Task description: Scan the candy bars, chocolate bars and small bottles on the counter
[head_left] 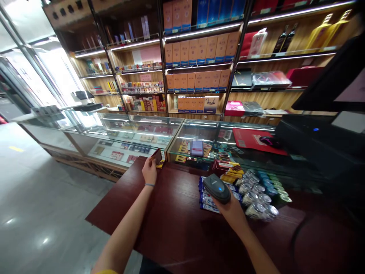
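My left hand (149,172) is closed on a small dark brown packet (156,156), held upright near the counter's far left edge. A yellow packet (161,164) lies just beside it, partly hidden. In my right hand (232,213) is a grey barcode scanner (216,188) with a blue light, its head pointing left and away from me. Under the scanner lie several blue-and-white packets (207,199). Behind them sit yellow packets (232,175) and a dark red box (219,166). Several silver-topped cans (255,209) stand to the right, with blue cans (268,186) and green cans (281,188) beyond.
The dark red wooden counter (171,220) meets a glass display case (137,133). A small sign (196,147) stands on the glass. At right are a red mat (251,140), a mouse (269,141) and a black monitor (327,76). Stocked shelves (199,66) line the wall.
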The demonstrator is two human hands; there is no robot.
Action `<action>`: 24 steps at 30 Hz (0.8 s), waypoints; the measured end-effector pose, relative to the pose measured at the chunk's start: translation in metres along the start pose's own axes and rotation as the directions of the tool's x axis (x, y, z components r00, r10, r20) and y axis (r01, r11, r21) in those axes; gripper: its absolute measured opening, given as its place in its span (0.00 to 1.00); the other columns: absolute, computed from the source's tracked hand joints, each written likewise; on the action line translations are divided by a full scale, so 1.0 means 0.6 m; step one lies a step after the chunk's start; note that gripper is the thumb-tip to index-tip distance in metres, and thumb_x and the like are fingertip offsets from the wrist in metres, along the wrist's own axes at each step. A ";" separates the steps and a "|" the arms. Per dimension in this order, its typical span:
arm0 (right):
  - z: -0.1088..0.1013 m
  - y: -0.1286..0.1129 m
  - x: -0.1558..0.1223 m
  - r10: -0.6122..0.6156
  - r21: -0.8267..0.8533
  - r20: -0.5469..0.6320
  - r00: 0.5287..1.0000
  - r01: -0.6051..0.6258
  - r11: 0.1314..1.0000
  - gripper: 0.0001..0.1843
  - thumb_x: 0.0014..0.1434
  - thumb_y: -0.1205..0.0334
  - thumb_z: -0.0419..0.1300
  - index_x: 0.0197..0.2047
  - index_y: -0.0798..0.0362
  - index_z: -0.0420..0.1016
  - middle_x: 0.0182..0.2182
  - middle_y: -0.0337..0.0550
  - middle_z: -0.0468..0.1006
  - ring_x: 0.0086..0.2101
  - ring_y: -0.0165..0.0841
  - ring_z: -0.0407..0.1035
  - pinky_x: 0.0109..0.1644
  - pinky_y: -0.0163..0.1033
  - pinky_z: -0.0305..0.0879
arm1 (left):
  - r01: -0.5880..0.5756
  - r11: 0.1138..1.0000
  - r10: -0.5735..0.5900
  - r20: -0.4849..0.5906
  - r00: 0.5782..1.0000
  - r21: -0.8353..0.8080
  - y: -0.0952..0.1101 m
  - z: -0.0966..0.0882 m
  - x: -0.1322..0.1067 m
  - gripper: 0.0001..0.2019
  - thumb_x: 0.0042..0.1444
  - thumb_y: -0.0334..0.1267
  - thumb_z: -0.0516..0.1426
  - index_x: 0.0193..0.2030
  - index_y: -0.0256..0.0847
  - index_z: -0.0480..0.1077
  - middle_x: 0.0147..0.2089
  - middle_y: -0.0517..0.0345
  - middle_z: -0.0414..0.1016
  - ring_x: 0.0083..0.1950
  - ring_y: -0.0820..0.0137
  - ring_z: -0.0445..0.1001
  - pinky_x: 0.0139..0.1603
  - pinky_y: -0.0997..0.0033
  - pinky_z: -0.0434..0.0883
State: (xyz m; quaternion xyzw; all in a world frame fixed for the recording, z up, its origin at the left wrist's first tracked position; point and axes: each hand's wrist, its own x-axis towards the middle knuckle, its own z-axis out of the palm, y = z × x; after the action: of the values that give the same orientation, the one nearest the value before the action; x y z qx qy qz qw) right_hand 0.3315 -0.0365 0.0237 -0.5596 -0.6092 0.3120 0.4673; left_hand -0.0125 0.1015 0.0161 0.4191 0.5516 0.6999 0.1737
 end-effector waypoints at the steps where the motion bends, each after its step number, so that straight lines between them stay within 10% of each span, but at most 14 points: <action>1: 0.001 0.003 0.000 -0.009 0.008 0.001 1.000 0.009 1.000 0.26 0.55 0.50 0.63 0.55 0.51 0.68 0.49 0.52 0.81 0.50 0.45 0.76 0.53 0.47 0.72 | -0.086 0.992 0.080 0.066 0.995 0.093 -0.003 -0.016 0.015 0.11 0.55 0.40 0.61 0.45 0.45 0.77 0.43 0.53 0.81 0.46 0.62 0.77 0.52 0.63 0.71; 7: 0.005 0.018 0.000 -0.022 -0.032 0.021 1.000 0.023 0.999 0.27 0.57 0.50 0.63 0.57 0.52 0.67 0.49 0.52 0.81 0.51 0.46 0.75 0.56 0.50 0.70 | -0.527 0.776 0.275 0.566 0.777 0.347 -0.027 -0.062 0.061 0.16 0.56 0.32 0.57 0.49 0.49 0.78 0.52 0.50 0.80 0.56 0.57 0.76 0.65 0.54 0.64; 11: 0.004 0.026 0.001 -0.055 -0.005 0.003 0.998 0.055 0.998 0.30 0.58 0.50 0.64 0.60 0.52 0.66 0.52 0.54 0.80 0.52 0.45 0.75 0.56 0.49 0.70 | -0.670 0.617 0.248 0.707 0.662 0.412 -0.049 -0.061 0.067 0.18 0.58 0.30 0.55 0.53 0.47 0.77 0.53 0.49 0.80 0.59 0.57 0.74 0.68 0.50 0.60; 17: 0.007 0.038 0.002 -0.076 0.020 -0.052 0.996 0.077 0.997 0.29 0.58 0.51 0.64 0.60 0.52 0.68 0.50 0.52 0.81 0.50 0.45 0.76 0.56 0.48 0.71 | -0.752 0.438 0.100 0.805 0.586 0.493 -0.059 -0.055 0.078 0.19 0.64 0.31 0.53 0.59 0.49 0.73 0.57 0.50 0.77 0.59 0.61 0.72 0.64 0.61 0.65; 24: 0.010 0.061 0.002 -0.050 0.046 -0.045 0.998 0.052 0.998 0.33 0.57 0.52 0.65 0.62 0.52 0.65 0.53 0.54 0.79 0.53 0.46 0.74 0.60 0.52 0.68 | -0.735 0.478 0.024 0.829 0.559 0.482 -0.070 -0.053 0.082 0.22 0.65 0.30 0.52 0.63 0.53 0.70 0.60 0.51 0.73 0.60 0.63 0.71 0.61 0.66 0.68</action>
State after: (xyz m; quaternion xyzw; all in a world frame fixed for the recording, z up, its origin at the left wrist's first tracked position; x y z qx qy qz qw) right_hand 0.3403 -0.0280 -0.0114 -0.5394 -0.6056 0.3019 0.5012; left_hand -0.0758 0.1301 -0.0045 0.8127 0.5591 0.1634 -0.0093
